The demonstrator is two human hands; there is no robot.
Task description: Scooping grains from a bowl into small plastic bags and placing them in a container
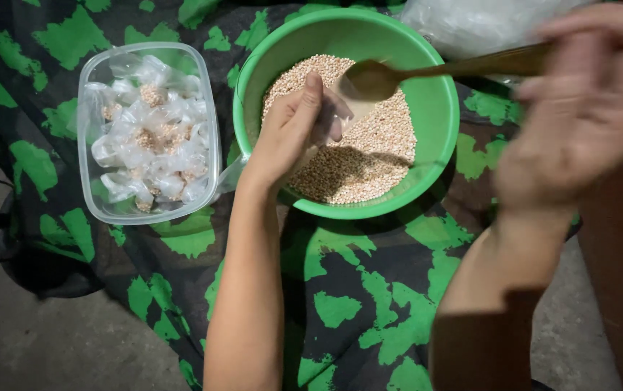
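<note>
A green plastic bowl (442,108) holds a heap of small pale grains (380,148). My left hand (293,130) reaches over the bowl's near-left rim and pinches a small clear plastic bag (340,116) just above the grains. My right hand (586,108), blurred at the right, grips the handle of a brown wooden spoon (427,72). The spoon's bowl hovers over the grains, right beside the bag in my left hand.
A clear rectangular plastic container (87,123) at the left holds several small tied bags of grain. Everything rests on a black cloth with green patches (355,289). A clear plastic sheet (470,25) lies behind the bowl. Grey floor shows at the lower left.
</note>
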